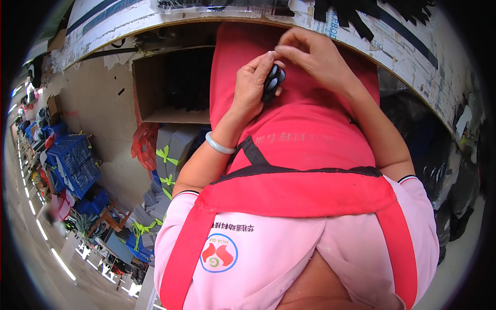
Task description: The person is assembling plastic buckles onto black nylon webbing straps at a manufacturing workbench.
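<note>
Over my lap, in front of the red apron, my left hand is closed around a small bundle of black pieces with grey-blue oval faces. Their exact kind does not show. My right hand is just to the right and slightly farther off, its fingers bent in and its thumb and forefinger pinched close to my left thumb tip. Whatever may be between those fingertips is too small to make out. A pale bangle circles my left wrist.
A worktable with a curved-looking edge spans the far side, with black strips on it. Below it at left is an open cardboard box. A red plastic bag, grey bundles tied with green ribbon and a blue crate stand left.
</note>
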`<action>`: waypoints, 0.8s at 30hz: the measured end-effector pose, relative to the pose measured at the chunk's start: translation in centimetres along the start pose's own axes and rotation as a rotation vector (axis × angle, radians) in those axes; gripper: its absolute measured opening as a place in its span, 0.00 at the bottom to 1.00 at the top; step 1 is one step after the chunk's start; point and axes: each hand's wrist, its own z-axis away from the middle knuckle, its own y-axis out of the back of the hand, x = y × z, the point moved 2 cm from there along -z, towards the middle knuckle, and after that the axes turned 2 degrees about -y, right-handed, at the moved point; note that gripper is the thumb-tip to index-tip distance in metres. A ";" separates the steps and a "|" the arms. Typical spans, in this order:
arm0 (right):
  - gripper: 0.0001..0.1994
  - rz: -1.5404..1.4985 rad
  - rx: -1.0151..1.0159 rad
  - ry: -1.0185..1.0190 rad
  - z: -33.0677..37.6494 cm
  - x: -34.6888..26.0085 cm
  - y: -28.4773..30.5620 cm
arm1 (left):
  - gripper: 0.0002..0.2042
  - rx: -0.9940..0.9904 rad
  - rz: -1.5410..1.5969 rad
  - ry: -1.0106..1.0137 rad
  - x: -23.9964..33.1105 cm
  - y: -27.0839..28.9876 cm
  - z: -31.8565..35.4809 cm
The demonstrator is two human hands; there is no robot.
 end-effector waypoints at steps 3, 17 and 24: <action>0.12 -0.150 -0.080 -0.169 1.8 1.8 -1.1 | 0.16 -0.060 -0.075 -0.040 -0.3 0.1 -0.3; 0.09 -0.376 -0.205 -0.156 3.2 1.3 -1.2 | 0.23 -0.091 -0.091 0.286 -0.5 -0.1 -0.9; 0.10 0.012 -0.141 0.011 3.3 1.0 -1.3 | 0.23 -0.098 -0.064 0.290 -0.8 0.1 -1.0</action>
